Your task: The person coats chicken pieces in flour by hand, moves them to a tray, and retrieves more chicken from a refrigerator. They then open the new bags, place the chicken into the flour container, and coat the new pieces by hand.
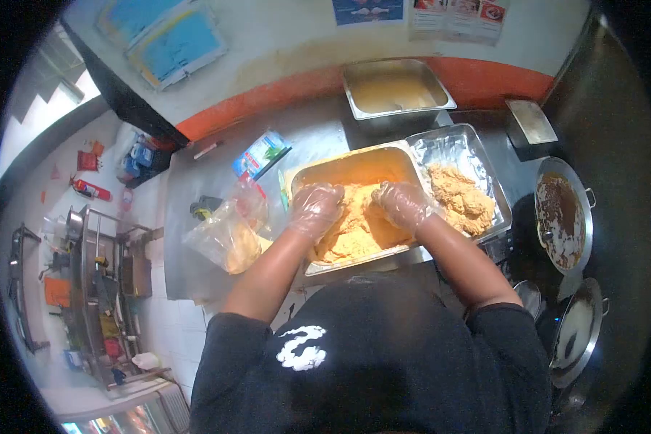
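Observation:
Both my hands wear clear plastic gloves and are inside a rectangular metal pan (363, 261) of orange-yellow breading flour (351, 239). My left hand (317, 208) is at the pan's left side, its fingers curled down at the flour. Opposite it, my right hand (405, 206) is curled the same way near the right wall. Whatever the fingers hold is hidden. Clumpy coated lumps lie in the flour between and below the hands. Just right of the pan, a foil-lined tray (441, 148) carries a pile of breaded pieces (459, 199).
A deep pan of cloudy liquid (398, 94) stands at the back. Left lie a clear plastic bag (228, 242) and a blue-and-white packet (262, 154). Two large round pans, one a wok (563, 217), sit at the right. A metal rack (98, 282) stands far left.

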`<state>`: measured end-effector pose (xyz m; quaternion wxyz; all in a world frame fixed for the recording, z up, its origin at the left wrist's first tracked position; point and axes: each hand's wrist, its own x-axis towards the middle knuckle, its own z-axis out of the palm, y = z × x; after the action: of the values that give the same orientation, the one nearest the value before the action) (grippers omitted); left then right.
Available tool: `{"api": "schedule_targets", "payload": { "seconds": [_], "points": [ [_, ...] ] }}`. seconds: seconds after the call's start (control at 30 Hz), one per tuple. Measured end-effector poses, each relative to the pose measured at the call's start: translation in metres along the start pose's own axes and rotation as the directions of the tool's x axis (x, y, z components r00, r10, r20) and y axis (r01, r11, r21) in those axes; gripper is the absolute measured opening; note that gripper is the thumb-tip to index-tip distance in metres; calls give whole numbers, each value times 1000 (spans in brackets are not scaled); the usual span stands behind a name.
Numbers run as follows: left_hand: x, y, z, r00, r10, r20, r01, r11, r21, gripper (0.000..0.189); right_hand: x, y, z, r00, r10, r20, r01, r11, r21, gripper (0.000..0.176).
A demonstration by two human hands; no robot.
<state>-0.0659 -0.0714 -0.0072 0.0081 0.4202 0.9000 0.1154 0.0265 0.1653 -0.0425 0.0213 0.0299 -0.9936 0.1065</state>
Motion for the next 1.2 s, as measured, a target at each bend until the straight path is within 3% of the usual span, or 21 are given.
{"api": "schedule_targets", "payload": {
  "seconds": [0.07,0.17,0.2,0.3,0.33,0.43,0.47,0.57,0.63,0.73,0.83,0.87,0.9,0.93,0.97,1.07,1.1,1.17,1.2],
  "points": [
    [-9,4,-9,995,31,-97,-41,994,-99,23,-7,-2,-9,996,46,-81,-45,999,15,10],
    [-18,15,-17,998,-23,-59,16,993,-117,24,-19,-7,-30,997,-37,69,34,999,40,32],
    [-20,16,-18,995,33,-99,-42,995,-93,25,-23,-8,-34,999,-44,31,39,989,140,27],
    [-13,24,-17,985,26,-173,-48,991,-128,25,-18,-3,-31,994,-108,-31,111,989,95,23],
    [-9,27,-17,997,2,-79,-9,995,-97,25,-16,-5,-35,998,-33,57,22,984,175,13],
    [-1,45,-28,987,23,-161,-38,995,-89,25,-22,17,-62,990,-101,-101,131,925,357,12],
    [6,52,-33,986,29,-167,-41,997,-71,26,-25,30,-71,990,-7,-141,75,874,480,22],
    [35,93,-56,971,-1,-241,-68,958,-279,28,-36,76,-121,966,241,-90,-104,684,722,18],
    [64,117,-58,969,-30,-245,-46,953,-300,26,-47,123,-141,946,209,-246,10,743,669,16],
    [114,155,-51,964,-68,-258,-74,861,-504,22,-52,195,-135,914,162,-372,-30,942,335,21],
    [156,192,-20,976,-138,-169,-10,746,-666,21,-59,233,-99,899,343,-273,-273,925,266,19],
    [164,201,-7,980,-171,-104,47,699,-713,23,-59,255,-70,875,484,-27,-401,753,521,21],
    [171,205,6,979,-201,-37,104,649,-754,25,-71,261,-69,916,401,-14,-363,844,395,20],
    [173,209,11,984,-171,50,150,646,-748,37,-87,259,-64,949,315,14,-307,914,264,20],
    [169,209,13,978,-183,102,209,865,-456,48,-99,257,-60,972,227,56,-232,964,132,19],
    [135,185,17,972,-225,68,227,832,-506,63,-113,245,-39,888,458,-28,-430,852,297,26],
    [119,161,25,967,-250,41,233,816,-529,67,-118,229,-47,899,426,-103,-360,853,378,28],
    [79,132,5,908,-399,130,419,865,-275,71,-123,192,-76,893,374,-250,-197,825,530,33],
    [57,111,2,875,-453,169,478,865,-154,75,-117,185,-70,913,259,-315,-94,885,456,41]
  ]
}}
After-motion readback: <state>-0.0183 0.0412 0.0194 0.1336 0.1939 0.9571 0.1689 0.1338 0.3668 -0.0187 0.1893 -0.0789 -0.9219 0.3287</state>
